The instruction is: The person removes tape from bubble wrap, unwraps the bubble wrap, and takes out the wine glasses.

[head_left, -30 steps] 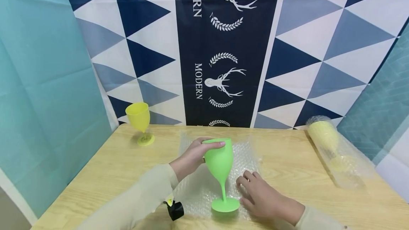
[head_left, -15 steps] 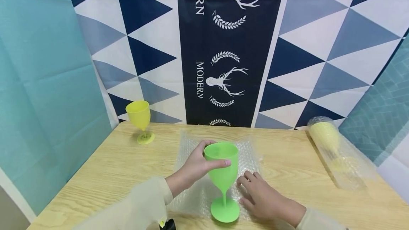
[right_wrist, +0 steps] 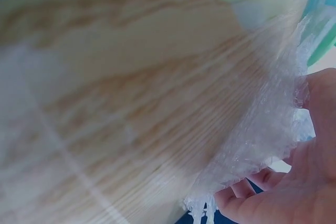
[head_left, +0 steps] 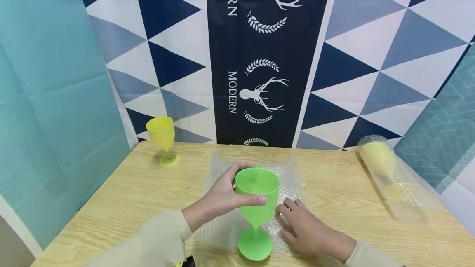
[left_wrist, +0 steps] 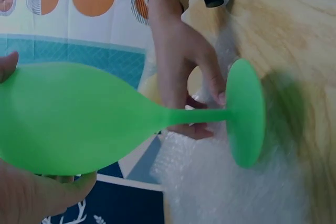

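Observation:
My left hand (head_left: 222, 196) grips a green goblet (head_left: 257, 188) round its bowl, thumb across the near side. The goblet leans, its rim farther from me than its foot. In the left wrist view the foot (left_wrist: 245, 114) casts a shadow on the table; a small gap seems to lie beneath it. A sheet of bubble wrap (head_left: 219, 228) lies flat under the goblet. My right hand (head_left: 306, 229) rests on the wrap's right side, fingers loosely bent. In the right wrist view its fingertips touch the wrap (right_wrist: 257, 135) near an edge.
A yellow goblet (head_left: 161, 135) stands upright at the table's back left corner. Another yellow goblet, rolled in bubble wrap (head_left: 382, 164), lies at the right edge. A patterned cloth (head_left: 178, 61) hangs behind the wooden table (head_left: 130, 201).
The green goblet has tipped so that its opening now shows, and its foot has shifted slightly left. My left hand has come lower and nearer with it. My right hand has stayed put.

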Motion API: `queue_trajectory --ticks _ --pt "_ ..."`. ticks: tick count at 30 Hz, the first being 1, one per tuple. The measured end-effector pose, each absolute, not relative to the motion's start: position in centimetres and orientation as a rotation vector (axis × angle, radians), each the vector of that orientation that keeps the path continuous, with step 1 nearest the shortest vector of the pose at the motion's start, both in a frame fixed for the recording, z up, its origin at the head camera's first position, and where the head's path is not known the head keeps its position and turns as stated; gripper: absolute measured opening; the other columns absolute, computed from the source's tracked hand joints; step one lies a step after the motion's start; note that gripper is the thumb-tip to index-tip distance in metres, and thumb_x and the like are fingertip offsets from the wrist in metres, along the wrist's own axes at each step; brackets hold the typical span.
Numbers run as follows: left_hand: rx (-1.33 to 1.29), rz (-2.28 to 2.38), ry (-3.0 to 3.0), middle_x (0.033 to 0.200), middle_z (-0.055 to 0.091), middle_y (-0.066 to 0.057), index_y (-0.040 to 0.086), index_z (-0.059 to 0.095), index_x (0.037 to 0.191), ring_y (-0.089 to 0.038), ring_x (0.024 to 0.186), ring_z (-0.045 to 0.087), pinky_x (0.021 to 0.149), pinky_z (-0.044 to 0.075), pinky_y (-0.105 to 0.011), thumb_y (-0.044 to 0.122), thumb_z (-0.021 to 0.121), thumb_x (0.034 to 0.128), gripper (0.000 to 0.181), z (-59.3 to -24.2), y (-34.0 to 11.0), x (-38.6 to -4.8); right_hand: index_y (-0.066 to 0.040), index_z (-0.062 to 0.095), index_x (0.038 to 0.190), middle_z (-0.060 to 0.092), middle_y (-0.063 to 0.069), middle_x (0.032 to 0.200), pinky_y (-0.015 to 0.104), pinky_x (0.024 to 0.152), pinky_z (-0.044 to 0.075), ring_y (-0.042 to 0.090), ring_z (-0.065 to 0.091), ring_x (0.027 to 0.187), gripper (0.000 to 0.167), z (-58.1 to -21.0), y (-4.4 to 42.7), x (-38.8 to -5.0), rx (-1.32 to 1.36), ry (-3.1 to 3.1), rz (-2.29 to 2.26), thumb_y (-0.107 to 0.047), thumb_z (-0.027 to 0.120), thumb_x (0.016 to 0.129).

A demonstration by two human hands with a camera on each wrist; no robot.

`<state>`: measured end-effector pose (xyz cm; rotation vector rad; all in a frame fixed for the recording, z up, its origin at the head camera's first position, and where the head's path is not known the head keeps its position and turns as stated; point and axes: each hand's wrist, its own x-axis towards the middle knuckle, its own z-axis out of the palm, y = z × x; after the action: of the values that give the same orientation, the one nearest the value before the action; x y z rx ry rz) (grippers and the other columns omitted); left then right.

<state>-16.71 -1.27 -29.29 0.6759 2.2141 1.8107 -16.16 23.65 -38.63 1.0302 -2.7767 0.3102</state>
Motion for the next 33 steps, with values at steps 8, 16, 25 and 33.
queue_trajectory --ticks 8,16,25,33 --pt "0.721 1.771 2.258 0.123 0.06 -0.015 0.011 0.04 0.136 -0.018 0.107 0.06 0.092 0.053 -0.032 0.021 0.079 0.0772 0.072 -26.9 -3.7 -17.8 -0.02 0.055 0.108 0.049 -0.009 0.098 0.025 0.07 0.04 0.008 0.04 0.086 0.031 -38.6 23.7 -16.3 1.038 -2.81 0.342 -0.028 0.071 0.082" --pt "0.715 1.689 2.509 0.125 0.058 -0.01 0.016 0.04 0.138 -0.023 0.111 0.059 0.094 0.053 -0.038 0.019 0.082 0.0734 0.077 -25.2 -5.9 -19.5 -0.019 0.056 0.11 0.05 -0.008 0.1 0.025 0.07 0.039 0.008 0.04 0.086 0.03 -38.4 23.7 -16.4 1.029 -2.865 0.362 -0.028 0.07 0.084" --pt "0.696 1.602 2.767 0.132 0.052 -0.005 0.018 0.039 0.138 -0.026 0.114 0.057 0.095 0.052 -0.043 0.022 0.085 0.0691 0.083 -24.8 -7.5 -21.5 -0.019 0.056 0.11 0.05 -0.008 0.1 0.024 0.068 0.037 0.008 0.039 0.085 0.03 -38.4 23.7 -16.5 1.04 -2.866 0.366 -0.029 0.069 0.085" --pt "0.658 1.574 2.899 0.137 0.049 -0.004 0.019 0.037 0.14 -0.028 0.115 0.055 0.093 0.051 -0.045 0.026 0.087 0.0677 0.088 -25.7 -8.9 -24.0 -0.019 0.055 0.111 0.05 -0.008 0.101 0.021 0.068 0.035 0.008 0.037 0.084 0.029 -38.3 23.7 -16.5 1.032 -2.914 0.396 -0.029 0.067 0.087"
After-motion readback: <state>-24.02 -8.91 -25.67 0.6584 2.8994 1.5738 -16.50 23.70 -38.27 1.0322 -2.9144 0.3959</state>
